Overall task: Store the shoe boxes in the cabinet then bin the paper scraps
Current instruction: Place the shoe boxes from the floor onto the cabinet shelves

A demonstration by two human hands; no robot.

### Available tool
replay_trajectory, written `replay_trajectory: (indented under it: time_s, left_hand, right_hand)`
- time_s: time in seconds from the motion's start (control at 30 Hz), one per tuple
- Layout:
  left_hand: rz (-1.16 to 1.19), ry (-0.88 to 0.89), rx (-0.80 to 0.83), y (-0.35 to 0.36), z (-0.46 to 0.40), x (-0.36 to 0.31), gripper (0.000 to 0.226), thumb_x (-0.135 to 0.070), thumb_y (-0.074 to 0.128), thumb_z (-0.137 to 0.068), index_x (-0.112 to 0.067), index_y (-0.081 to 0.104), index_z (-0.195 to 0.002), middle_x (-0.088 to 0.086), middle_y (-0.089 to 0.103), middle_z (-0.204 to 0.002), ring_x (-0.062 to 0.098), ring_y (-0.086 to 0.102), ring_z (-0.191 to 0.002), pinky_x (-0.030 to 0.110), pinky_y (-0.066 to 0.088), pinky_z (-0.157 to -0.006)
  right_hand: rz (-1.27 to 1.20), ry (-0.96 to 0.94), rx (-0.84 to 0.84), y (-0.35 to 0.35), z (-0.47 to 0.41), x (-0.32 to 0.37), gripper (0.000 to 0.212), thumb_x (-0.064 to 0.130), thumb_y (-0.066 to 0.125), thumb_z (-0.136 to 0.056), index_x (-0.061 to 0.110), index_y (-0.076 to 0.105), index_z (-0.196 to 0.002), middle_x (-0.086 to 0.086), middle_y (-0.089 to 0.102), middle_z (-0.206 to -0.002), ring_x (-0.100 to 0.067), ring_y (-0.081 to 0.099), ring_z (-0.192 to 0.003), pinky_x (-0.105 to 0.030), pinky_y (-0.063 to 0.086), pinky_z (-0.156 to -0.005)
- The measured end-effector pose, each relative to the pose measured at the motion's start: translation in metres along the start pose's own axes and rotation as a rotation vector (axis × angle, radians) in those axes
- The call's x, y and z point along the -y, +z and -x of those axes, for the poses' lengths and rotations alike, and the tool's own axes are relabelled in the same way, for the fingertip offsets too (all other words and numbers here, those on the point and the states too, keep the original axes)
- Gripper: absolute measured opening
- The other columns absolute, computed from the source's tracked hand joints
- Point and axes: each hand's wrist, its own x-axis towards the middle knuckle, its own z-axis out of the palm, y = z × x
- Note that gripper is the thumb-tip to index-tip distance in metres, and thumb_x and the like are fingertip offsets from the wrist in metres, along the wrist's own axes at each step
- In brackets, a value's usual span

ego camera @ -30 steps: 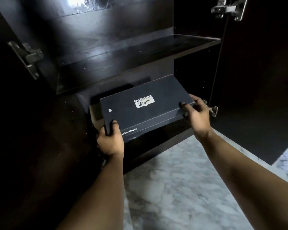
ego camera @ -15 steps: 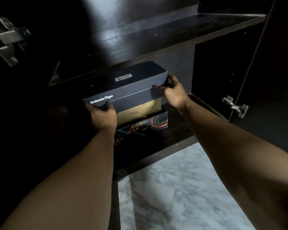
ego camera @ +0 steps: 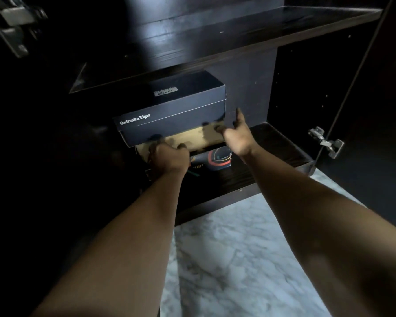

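A navy shoe box [ego camera: 169,106] with a tan base and white "Onitsuka Tiger" lettering rests inside the dark cabinet, on top of a patterned shoe box [ego camera: 217,160]. My left hand [ego camera: 168,156] is curled against the lower front edge of the navy box, at its left half. My right hand [ego camera: 236,136] is at the box's front right corner. Its fingertips touch the tan base, and its thumb is spread upward. The patterned box is mostly hidden by my hands and the box above. No paper scraps are in view.
The boxes stand on the cabinet's bottom shelf [ego camera: 272,152], under an upper shelf [ego camera: 238,35]. The open right door [ego camera: 375,133] carries a metal hinge [ego camera: 326,141]; another hinge [ego camera: 14,26] is at top left. Marble floor [ego camera: 238,259] lies below.
The navy box has gone from tilted in front of the cabinet to lying on the patterned box inside. Both hands moved from its sides to its lower front edge, and the right hand loosened.
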Motion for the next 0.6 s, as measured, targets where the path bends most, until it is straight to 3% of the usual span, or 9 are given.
replay_trajectory:
  time_s: [0.07,0.13,0.2,0.3,0.43,0.53,0.6]
  left_hand:
    - [-0.067,0.080,0.107,0.005,0.023,0.008,0.043,-0.038,0.059,-0.076,-0.008,0.072,-0.105,0.020,0.072,-0.107,0.042,0.066,-0.107,0.045,0.055,-0.095]
    - [-0.109,0.123,0.208,0.016,0.050,0.007,0.040,-0.038,0.059,-0.074,-0.008,0.074,-0.097,0.019,0.075,-0.099,0.040,0.069,-0.102,0.043,0.057,-0.090]
    - [-0.133,0.136,0.322,0.028,0.077,-0.003,0.030,-0.034,0.064,-0.078,-0.009,0.075,-0.092,0.017,0.076,-0.098,0.037,0.070,-0.101,0.040,0.056,-0.090]
    - [-0.183,0.195,0.523,0.054,0.126,-0.023,0.022,-0.028,0.069,-0.085,-0.013,0.075,-0.101,0.013,0.075,-0.110,0.032,0.068,-0.109,0.036,0.054,-0.095]
    - [-0.299,0.358,0.777,0.089,0.217,-0.048,0.010,-0.026,0.067,-0.089,-0.019,0.072,-0.093,0.009,0.073,-0.104,0.033,0.068,-0.104,0.037,0.055,-0.092]
    - [-0.389,0.503,0.951,0.105,0.294,-0.068,0.007,-0.034,0.061,-0.090,-0.028,0.064,-0.094,-0.001,0.068,-0.102,0.030,0.066,-0.102,0.036,0.055,-0.089]
    - [-0.418,0.617,1.047,0.115,0.349,-0.086,0.016,-0.035,0.059,-0.089,-0.024,0.066,-0.099,0.003,0.071,-0.111,0.032,0.065,-0.105,0.034,0.054,-0.086]
  right_hand:
    - [0.029,0.033,-0.028,-0.008,0.012,-0.024,0.087,0.034,0.085,-0.074,0.019,0.044,-0.150,-0.003,0.066,-0.131,-0.023,0.063,-0.125,-0.041,0.044,-0.116]
    - [0.107,0.078,-0.077,-0.028,0.017,-0.061,0.088,0.059,0.078,-0.060,0.018,0.058,-0.136,-0.009,0.070,-0.128,-0.027,0.064,-0.124,-0.043,0.047,-0.112]
    - [0.249,0.132,-0.120,-0.052,0.059,-0.060,0.074,0.055,0.074,-0.072,0.016,0.061,-0.134,-0.014,0.069,-0.129,-0.030,0.059,-0.129,-0.040,0.045,-0.113]
    - [0.394,0.256,-0.172,-0.097,0.127,-0.061,0.053,0.041,0.069,-0.092,0.015,0.059,-0.137,-0.016,0.064,-0.135,-0.032,0.054,-0.132,-0.034,0.045,-0.108]
    - [0.455,0.499,-0.265,-0.181,0.217,-0.080,0.061,0.053,0.063,-0.094,0.021,0.050,-0.144,-0.014,0.056,-0.142,-0.030,0.062,-0.120,-0.033,0.049,-0.100]
    - [0.456,0.589,-0.447,-0.258,0.299,-0.079,0.059,0.048,0.063,-0.097,0.017,0.051,-0.145,-0.015,0.059,-0.141,-0.030,0.062,-0.122,-0.032,0.045,-0.100]
    - [0.461,0.644,-0.606,-0.310,0.360,-0.074,0.057,0.047,0.063,-0.097,0.015,0.053,-0.144,-0.016,0.059,-0.142,-0.031,0.060,-0.126,-0.032,0.045,-0.102]
